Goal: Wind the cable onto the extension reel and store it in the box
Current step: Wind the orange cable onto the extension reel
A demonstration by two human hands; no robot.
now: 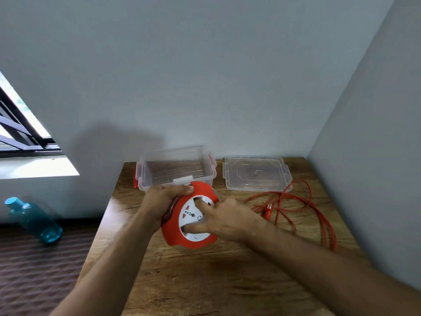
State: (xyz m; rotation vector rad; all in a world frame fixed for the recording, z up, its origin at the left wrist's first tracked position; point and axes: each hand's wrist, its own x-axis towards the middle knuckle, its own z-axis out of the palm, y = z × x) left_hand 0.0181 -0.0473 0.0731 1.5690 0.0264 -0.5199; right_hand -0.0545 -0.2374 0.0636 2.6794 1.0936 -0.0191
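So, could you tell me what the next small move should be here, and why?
Probably turn the white hub with the right hand while the left hand steadies the reel, since much of the cable lies loose on the table and the box stands open.

text: none legible | reel (pixel 193 218): small face marks, too blurred to read

Wooden table (pixel 205 270) in grey-walled corner; window (pixel 20 124) left; blue bottle (pixel 34 221) on dark floor.
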